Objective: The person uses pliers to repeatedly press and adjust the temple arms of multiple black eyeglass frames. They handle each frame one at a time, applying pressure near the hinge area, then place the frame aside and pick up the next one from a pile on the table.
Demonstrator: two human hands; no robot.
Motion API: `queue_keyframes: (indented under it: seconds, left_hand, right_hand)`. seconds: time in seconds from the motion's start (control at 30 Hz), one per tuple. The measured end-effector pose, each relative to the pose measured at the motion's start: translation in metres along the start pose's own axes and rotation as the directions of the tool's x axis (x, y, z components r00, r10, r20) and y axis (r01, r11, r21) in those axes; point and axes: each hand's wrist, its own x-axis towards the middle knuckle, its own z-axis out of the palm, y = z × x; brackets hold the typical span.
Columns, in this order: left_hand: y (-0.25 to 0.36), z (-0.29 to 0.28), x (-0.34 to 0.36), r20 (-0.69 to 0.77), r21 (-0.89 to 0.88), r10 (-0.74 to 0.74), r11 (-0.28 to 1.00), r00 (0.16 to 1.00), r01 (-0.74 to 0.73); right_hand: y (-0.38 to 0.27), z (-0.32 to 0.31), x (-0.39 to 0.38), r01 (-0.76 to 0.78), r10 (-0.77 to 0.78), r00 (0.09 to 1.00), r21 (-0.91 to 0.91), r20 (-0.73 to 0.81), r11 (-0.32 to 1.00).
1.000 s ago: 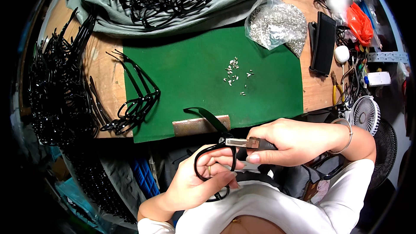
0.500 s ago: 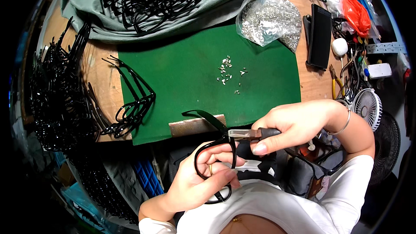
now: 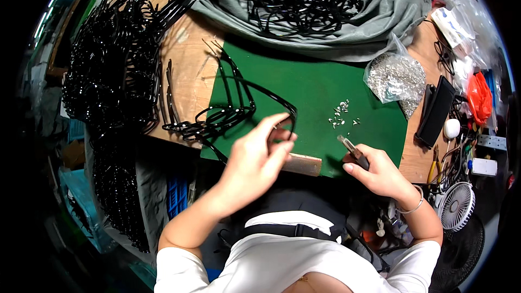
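My left hand [image 3: 255, 154] is closed around a black glasses frame [image 3: 293, 115] above the green mat [image 3: 304, 78]. One of its arms reaches back to the left, over several black glasses frames [image 3: 230, 114] lying at the mat's left edge. My fingers hide much of the held frame. Off to the right, my right hand [image 3: 381, 174] grips a pair of pliers [image 3: 356, 155], its jaws pointing up and left, apart from the frame. Small silvery metal pieces [image 3: 340, 113] lie scattered on the mat just beyond the pliers.
A clear bag of tiny metal pieces [image 3: 395, 77] sits at the mat's right corner. Black glasses frames pile up on grey cloth [image 3: 320, 46] and at left [image 3: 108, 70]. A black phone [image 3: 436, 111], yellow-handled pliers [image 3: 434, 165] and a small white fan [image 3: 456, 206] are at right.
My left hand has carried the glasses frame forward and left, away from the pliers. My right hand still holds the pliers, now tilted up. The view has shifted left.
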Motion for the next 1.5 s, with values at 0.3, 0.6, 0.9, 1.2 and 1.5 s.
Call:
queue_keyframes:
  seconds: [0.3, 0.6, 0.9, 1.2, 1.5]
  left_hand:
    - [-0.029, -0.053, 0.026, 0.08, 0.972, 0.414, 0.168, 0.907, -0.162]
    - [0.013, -0.046, 0.068, 0.164, 0.816, 0.642, 0.338, 0.749, -0.469]
    - [0.046, -0.029, 0.181, 0.101, 0.831, 0.645, 0.363, 0.757, -0.421]
    - [0.099, -0.012, 0.053, 0.291, -0.567, 0.169, 0.823, 0.942, 0.028]
    - [0.038, 0.035, -0.023, 0.019, -0.663, 0.142, 0.742, 0.99, -0.093]
  right_hand:
    - [-0.006, 0.004, 0.006, 0.195, -0.189, 0.979, 0.095, -0.072, 0.976]
    - [0.002, -0.001, -0.011, 0.123, -0.119, 0.99, 0.044, -0.075, 0.992]
    - [0.01, -0.002, -0.022, 0.155, -0.159, 0.987, -0.119, -0.031, 0.981]
    - [0.019, 0.009, -0.016, 0.178, -0.353, 0.906, -0.547, -0.234, 0.818]
    - [0.026, 0.007, 0.027, 0.09, -0.211, 0.929, -0.368, -0.304, 0.925]
